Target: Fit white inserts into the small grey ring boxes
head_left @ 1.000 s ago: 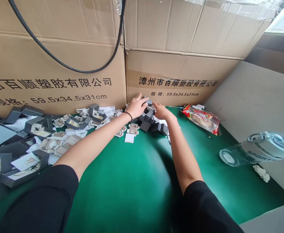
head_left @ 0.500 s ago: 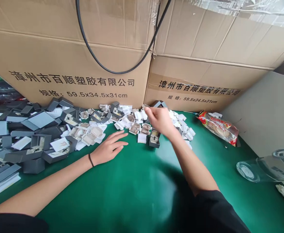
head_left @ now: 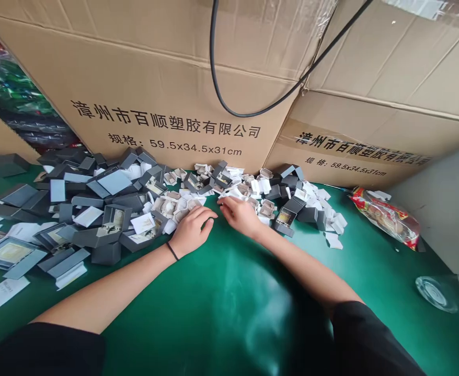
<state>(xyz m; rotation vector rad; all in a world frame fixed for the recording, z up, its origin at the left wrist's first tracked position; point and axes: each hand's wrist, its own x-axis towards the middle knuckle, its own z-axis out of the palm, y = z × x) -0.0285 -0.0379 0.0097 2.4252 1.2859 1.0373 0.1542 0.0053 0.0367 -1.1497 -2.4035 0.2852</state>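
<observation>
My left hand rests at the right edge of the heap of small white and beige box inserts, its fingers bent and its thumb apart from them; I see nothing held in it. Just to its right, my right hand has its fingertips pinched together, and what they hold is too small to make out. The two hands face each other, a small gap apart. Beside the right wrist an open dark grey jewellery-type box shows a pale printed insert. More white inserts lie behind the right hand.
Piled dark grey boxes cover the left of the green table. Large cardboard cartons stand at the back with a black cable hanging before them. A red-trimmed food packet and a glass vessel lie right.
The view has turned left. My right hand has come away from above the open grey box and moved left, close to my left hand. The left hand's fingers, stretched out before, are now bent.
</observation>
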